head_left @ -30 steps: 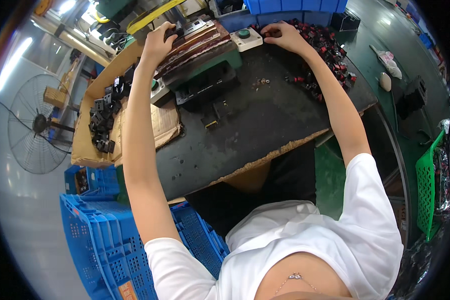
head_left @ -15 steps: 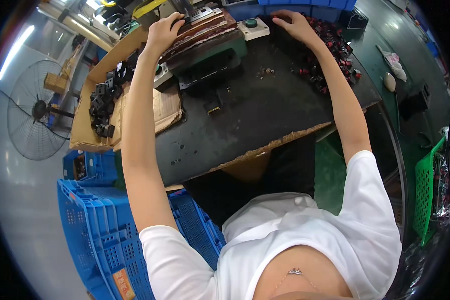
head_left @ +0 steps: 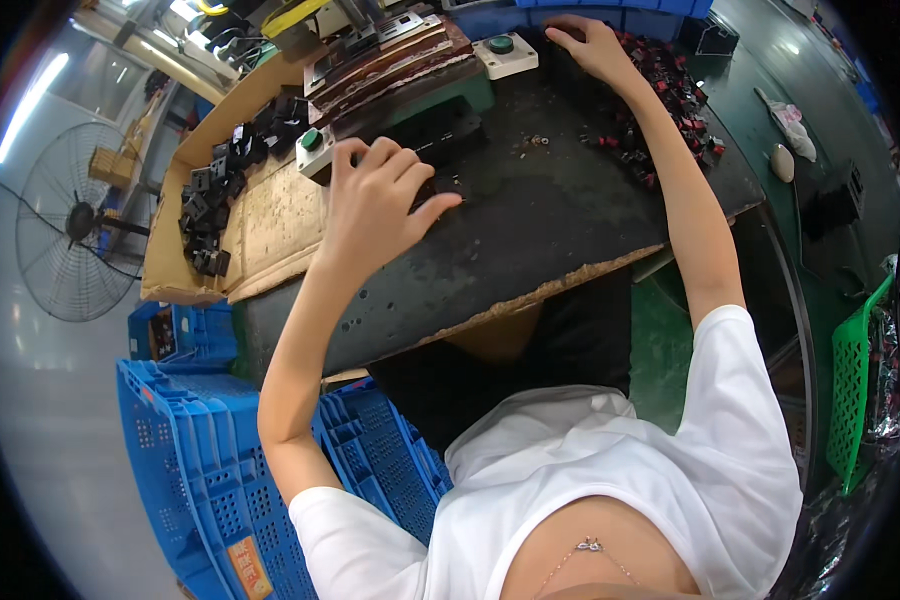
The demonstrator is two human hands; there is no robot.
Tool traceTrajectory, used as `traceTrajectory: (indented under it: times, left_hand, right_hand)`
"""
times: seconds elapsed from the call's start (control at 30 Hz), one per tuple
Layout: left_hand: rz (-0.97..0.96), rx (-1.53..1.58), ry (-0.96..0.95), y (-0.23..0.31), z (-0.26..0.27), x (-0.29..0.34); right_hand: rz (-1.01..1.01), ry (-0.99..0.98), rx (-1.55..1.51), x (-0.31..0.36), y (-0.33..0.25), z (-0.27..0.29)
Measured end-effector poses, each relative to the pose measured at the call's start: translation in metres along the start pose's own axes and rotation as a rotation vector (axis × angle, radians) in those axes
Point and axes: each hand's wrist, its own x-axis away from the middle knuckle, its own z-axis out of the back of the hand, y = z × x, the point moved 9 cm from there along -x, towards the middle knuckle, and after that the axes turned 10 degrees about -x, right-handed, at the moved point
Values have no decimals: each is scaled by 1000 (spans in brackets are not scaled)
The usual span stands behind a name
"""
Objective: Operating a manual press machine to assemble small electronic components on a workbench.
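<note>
My left hand [head_left: 378, 200] is over the near side of the press fixture, fingers bent but spread and the thumb stretched out to the right. Beneath its fingers a small black part [head_left: 426, 190] lies on the dark bench, mostly hidden. At the far side of the bench, my right hand [head_left: 592, 52] is beside a pile of red and black small parts [head_left: 660, 95]; its thumb and forefinger are apart, and I make out nothing between them. Between the hands stands the press fixture [head_left: 395, 70] with brown layered plates, flanked by two green push buttons, the left [head_left: 312, 139] and the right [head_left: 501, 45].
A cardboard box [head_left: 185, 200] of black housings stands left on the bench. A few tiny metal pieces [head_left: 537, 140] lie mid-bench. Blue crates [head_left: 205, 440] stand at lower left, a fan [head_left: 75, 220] beyond. A green basket [head_left: 848, 390] is at the right.
My left hand has left the top of the fixture and come down toward me, over the small black part. The right hand has stayed nearly in place.
</note>
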Motion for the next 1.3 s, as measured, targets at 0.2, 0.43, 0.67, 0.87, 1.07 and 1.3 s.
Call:
traceTrajectory:
  times: [0.2,0.43,0.67,0.87,1.07,1.3]
  left_hand:
    - [13,49,-175,1,-38,19]
    - [24,116,-163,1,-45,14]
    - [253,285,138,-66,8,-5]
    - [525,471,221,-170,-13,-11]
    - [665,355,75,-226,-50,-26]
    - [552,296,10,-239,-72,-40]
  right_hand:
    - [-283,-72,-391,3,11,-16]
    - [-298,-95,-468,5,12,-15]
    - [-270,-79,-459,4,7,-13]
    - [-283,-81,-473,4,6,-12]
    - [-288,-99,-419,5,0,-17]
    - [-288,-95,-403,5,-9,-19]
